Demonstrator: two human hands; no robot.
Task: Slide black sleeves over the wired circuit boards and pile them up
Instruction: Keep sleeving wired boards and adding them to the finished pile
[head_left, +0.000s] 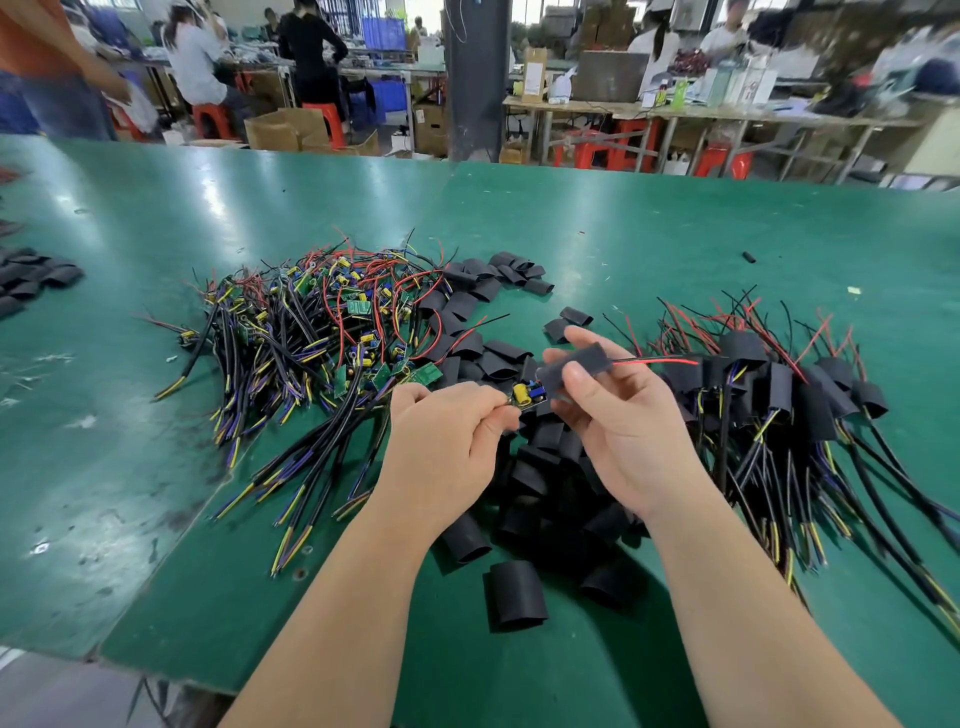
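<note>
Assembly workshop: green workbench, heaped wired circuit boards.

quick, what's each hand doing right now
Left hand: pinching the wired circuit board.
Right hand: gripping a black sleeve, red wire poking out its far end.

Black sleeves, green table, red stools, yellow-tipped black cables.

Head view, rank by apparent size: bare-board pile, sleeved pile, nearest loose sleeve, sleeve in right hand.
Largest: bare-board pile and sleeved pile, alike, unranked.
Then nearest loose sleeve, though closeness may enlarge it.
Smallest: held sleeve.
</note>
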